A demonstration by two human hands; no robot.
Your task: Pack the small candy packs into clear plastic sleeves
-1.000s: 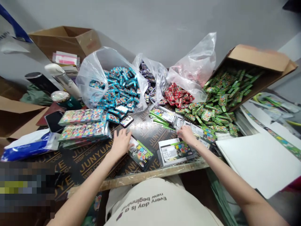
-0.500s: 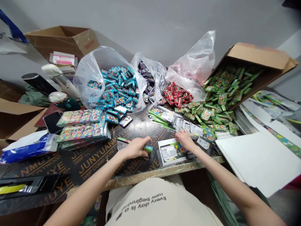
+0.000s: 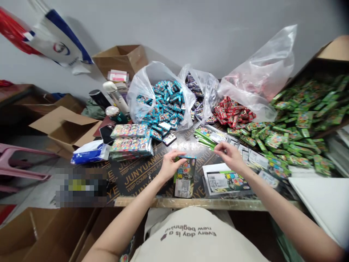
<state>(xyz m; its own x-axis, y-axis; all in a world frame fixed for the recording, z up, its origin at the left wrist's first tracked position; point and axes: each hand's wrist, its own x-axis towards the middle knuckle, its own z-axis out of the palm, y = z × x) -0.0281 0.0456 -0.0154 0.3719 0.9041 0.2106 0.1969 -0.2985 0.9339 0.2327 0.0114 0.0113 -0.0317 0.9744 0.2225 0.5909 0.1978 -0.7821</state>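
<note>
My left hand (image 3: 172, 163) is closed on the top end of a printed packet (image 3: 184, 182) with a grey-and-white label and colourful lettering. The packet stands lengthwise towards me above the dark tabletop. My right hand (image 3: 230, 157) hovers to its right with fingers bent and slightly apart; I see nothing in them. Beneath the right wrist lies a similar printed card in a clear sleeve (image 3: 218, 181), on white paper. Fanned green-edged cards (image 3: 205, 140) lie just beyond the right fingers, and more labelled cards (image 3: 257, 159) spread to the right.
Blue small packs (image 3: 166, 105), red packs (image 3: 231, 112) and green packs (image 3: 289, 142) heap along the back, partly in clear bags. Stacked finished-looking packets (image 3: 129, 142) stand at left beside a blue-and-white pouch (image 3: 91, 152). A white board (image 3: 319, 200) lies at right.
The view has swung left, so the table sits further right. My left hand has turned its packet from crosswise to lengthwise. My right hand has lifted off the labelled cards.
</note>
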